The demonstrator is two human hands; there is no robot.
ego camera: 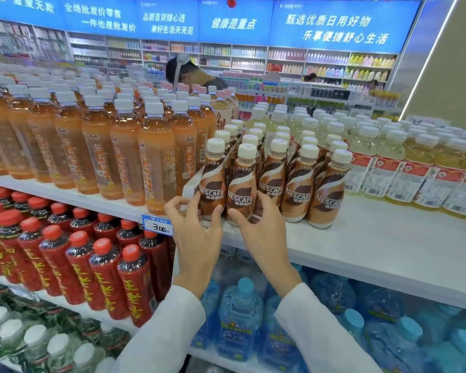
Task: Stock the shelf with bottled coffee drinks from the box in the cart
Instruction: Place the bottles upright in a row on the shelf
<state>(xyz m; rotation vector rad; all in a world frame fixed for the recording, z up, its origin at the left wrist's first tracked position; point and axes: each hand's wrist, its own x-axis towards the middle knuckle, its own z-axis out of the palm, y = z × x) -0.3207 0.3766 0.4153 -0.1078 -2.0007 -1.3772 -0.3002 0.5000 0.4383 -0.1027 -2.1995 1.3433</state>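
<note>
Shelf (361,238): both hands' fingertips hidden behind front coffee bottles (240,184).

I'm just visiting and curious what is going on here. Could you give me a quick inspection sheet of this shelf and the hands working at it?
Surface: white top shelf, bare at its front right.
Job's things: Nescafe coffee bottles upright in rows; no box or cart in view.
Clutter: price tag reading 3.00 on the shelf edge.
Grips: left hand fingers on the leftmost front bottle; right hand around the next bottle.
Cables: nothing seen.
Surroundings: orange tea bottles to the left, pale yellow drinks to the right, red-capped bottles and blue water jugs below; another person behind.
</note>
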